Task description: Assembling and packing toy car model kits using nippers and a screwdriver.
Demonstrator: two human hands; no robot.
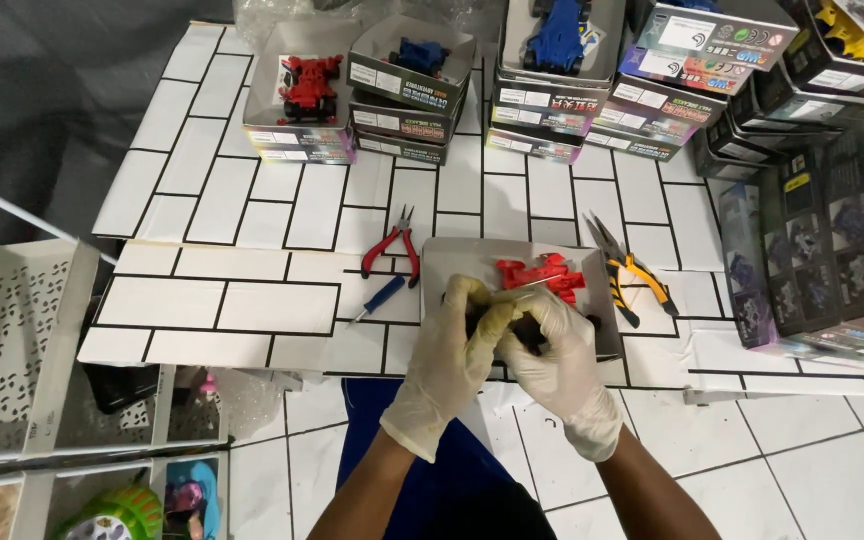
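My left hand and right hand, both gloved, closed together around small dark part, over grey tray holding red parts.

This looks like a small hobby workshop for building toy cars. Stacks of kit boxes crowd the far side of a table covered in white brick-pattern sheet, red pliers and a screwdriver lie ready, and finished toy cars sit on box tops.
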